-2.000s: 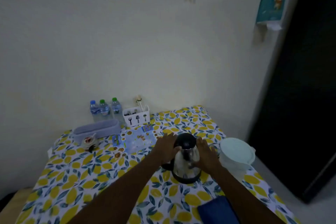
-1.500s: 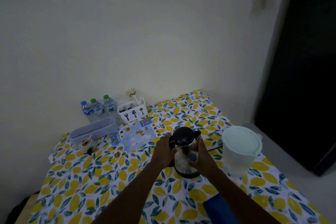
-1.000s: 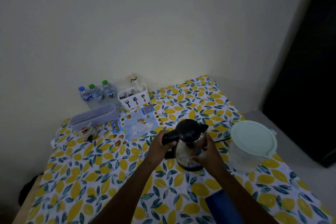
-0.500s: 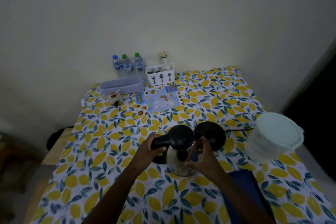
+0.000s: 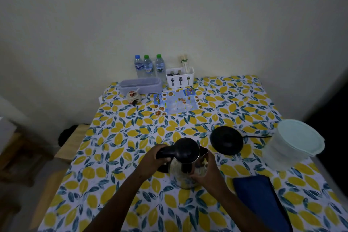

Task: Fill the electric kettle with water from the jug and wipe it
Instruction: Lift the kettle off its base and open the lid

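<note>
A steel electric kettle with a black lid stands on the lemon-print tablecloth, off its round black base, which lies just to its right. My left hand grips the kettle's black handle. My right hand wraps the steel body from the right. A translucent water jug with a pale green lid stands at the right edge. A folded blue cloth lies in front of the jug.
Three small water bottles, a white cutlery holder, a grey tray, a small ceramic jar and a printed leaflet sit at the back. The base's black cord runs toward the jug. A wooden stool stands left.
Both hands lifted the kettle off its base and carried it toward me and to the left. The view tilted down over the table.
</note>
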A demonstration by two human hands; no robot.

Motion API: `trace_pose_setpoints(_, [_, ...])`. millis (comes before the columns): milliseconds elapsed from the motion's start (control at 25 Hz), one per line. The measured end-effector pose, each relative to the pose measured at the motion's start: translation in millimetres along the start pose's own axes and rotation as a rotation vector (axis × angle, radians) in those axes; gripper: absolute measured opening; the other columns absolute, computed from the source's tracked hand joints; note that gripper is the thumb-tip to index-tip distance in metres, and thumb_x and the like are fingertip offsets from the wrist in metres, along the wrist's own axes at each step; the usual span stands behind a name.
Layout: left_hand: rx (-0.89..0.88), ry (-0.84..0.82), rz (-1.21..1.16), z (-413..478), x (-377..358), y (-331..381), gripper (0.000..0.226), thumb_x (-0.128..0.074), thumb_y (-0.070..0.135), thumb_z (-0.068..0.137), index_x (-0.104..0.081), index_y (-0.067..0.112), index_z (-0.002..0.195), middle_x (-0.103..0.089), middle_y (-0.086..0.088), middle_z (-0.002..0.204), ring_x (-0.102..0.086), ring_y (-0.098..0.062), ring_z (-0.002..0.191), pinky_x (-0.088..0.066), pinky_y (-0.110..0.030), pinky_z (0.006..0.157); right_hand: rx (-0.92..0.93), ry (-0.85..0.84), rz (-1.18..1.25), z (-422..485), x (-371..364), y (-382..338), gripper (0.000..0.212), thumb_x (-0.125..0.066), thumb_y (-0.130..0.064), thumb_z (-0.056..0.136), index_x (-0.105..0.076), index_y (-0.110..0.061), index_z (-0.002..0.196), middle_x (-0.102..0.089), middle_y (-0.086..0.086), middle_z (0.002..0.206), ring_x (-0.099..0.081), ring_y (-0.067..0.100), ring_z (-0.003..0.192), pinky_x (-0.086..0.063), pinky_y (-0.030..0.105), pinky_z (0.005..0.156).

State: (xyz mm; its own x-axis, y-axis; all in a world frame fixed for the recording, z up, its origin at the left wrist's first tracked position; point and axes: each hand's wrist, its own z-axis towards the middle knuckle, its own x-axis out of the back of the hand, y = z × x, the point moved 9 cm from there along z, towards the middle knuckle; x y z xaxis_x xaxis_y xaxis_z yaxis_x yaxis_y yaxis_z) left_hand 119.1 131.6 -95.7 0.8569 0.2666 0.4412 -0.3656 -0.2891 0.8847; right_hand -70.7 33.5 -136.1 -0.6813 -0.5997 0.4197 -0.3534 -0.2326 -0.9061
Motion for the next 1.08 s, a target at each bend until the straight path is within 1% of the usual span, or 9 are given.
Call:
trace_pose_setpoints(80, [-0.012,0.032,0.037,0,-1,3,0.040,-0.069,0.034,0.087,-0.056,0.019,0.122,-0.059,0.001,0.116,-0.059,-0.009,0.106,-0.046,-0.028,0.088,0.002,0.026,-0.053,-1,1,-2,0.119,-0.079,-0.056,0.060,-0.007,-0.026,0.150,-0.025,-0.009,0.153,-0.026,0.004,0.138,-0.036,0.021,0.102])
trace_pose_setpoints(160, [-0.033,0.068,0.124,4,-5,13,0.044,-0.068,0.037,0.088,-0.053,0.020,0.127,-0.055,0.001,0.124,-0.055,-0.012,0.113,-0.047,-0.031,0.096,0.060,0.051,-0.160,-1,4,-10,0.122,-0.072,-0.059,0.065,0.009,-0.028,0.150,-0.001,-0.009,0.159,-0.008,0.006,0.143,-0.029,0.027,0.108])
trace_pose_setpoints(240, [-0.111,0.109,0.240,9,-11,35,0.052,-0.063,0.052,0.087,-0.052,0.023,0.128,-0.055,0.000,0.127,-0.051,-0.012,0.113,-0.042,-0.022,0.094,0.158,0.013,-0.268,-1,1,-18,0.117,-0.067,-0.057,0.072,0.015,-0.026,0.149,0.012,-0.006,0.160,0.003,0.010,0.147,-0.021,0.029,0.115])
trace_pose_setpoints(320, [-0.195,0.146,0.392,15,-24,54,0.062,-0.055,0.064,0.084,-0.050,0.023,0.130,-0.059,-0.001,0.127,-0.052,-0.015,0.113,-0.037,-0.019,0.091,0.205,-0.027,-0.406,-1,-2,-21,0.109,-0.057,-0.063,0.076,0.013,-0.019,0.147,0.014,-0.001,0.159,0.005,0.017,0.147,-0.022,0.036,0.119])
trace_pose_setpoints(480, [-0.135,0.200,0.610,23,-48,52,0.072,-0.047,0.066,0.088,-0.038,0.017,0.140,-0.053,-0.005,0.137,-0.050,-0.025,0.124,-0.040,-0.042,0.106,0.268,0.016,-0.567,-2,2,-23,0.101,-0.046,-0.067,0.081,0.004,-0.010,0.148,-0.002,0.010,0.159,-0.008,0.029,0.147,-0.027,0.048,0.116])
trace_pose_setpoints(680, [-0.113,0.292,0.657,19,-53,50,0.061,-0.036,0.047,0.100,-0.026,0.012,0.148,-0.040,-0.007,0.150,-0.036,-0.024,0.138,-0.027,-0.040,0.117,0.215,0.001,-0.501,0,1,-14,0.104,-0.045,-0.071,0.077,0.004,-0.016,0.149,0.004,0.001,0.161,-0.002,0.016,0.148,-0.022,0.039,0.119])
trace_pose_setpoints(800, [-0.136,0.337,0.474,14,-47,63,0.051,-0.038,0.034,0.102,-0.030,0.011,0.147,-0.044,-0.008,0.148,-0.039,-0.024,0.136,-0.030,-0.037,0.115,0.206,-0.006,-0.450,-1,1,-16,0.104,-0.049,-0.070,0.077,0.003,-0.016,0.149,0.003,0.001,0.161,-0.002,0.016,0.148,-0.023,0.040,0.119])
trace_pose_setpoints(960, [-0.116,0.346,-0.071,-1,-23,58,0.043,-0.034,0.018,0.105,-0.031,0.012,0.148,-0.039,-0.005,0.153,-0.036,-0.019,0.141,-0.033,-0.041,0.116,0.209,0.005,-0.409,-3,2,-18,0.106,-0.070,-0.048,0.078,0.003,-0.019,0.149,0.005,-0.003,0.160,-0.004,0.016,0.148,-0.024,0.040,0.118])
trace_pose_setpoints(1080, [-0.060,0.411,-0.323,-19,3,38,0.041,-0.027,0.012,0.105,-0.034,0.019,0.145,-0.042,0.004,0.145,-0.044,-0.012,0.133,-0.038,-0.030,0.108,0.215,0.006,-0.381,-2,1,-18,0.108,-0.076,-0.038,0.076,0.004,-0.025,0.148,0.008,-0.010,0.158,-0.007,0.015,0.147,-0.028,0.036,0.116])
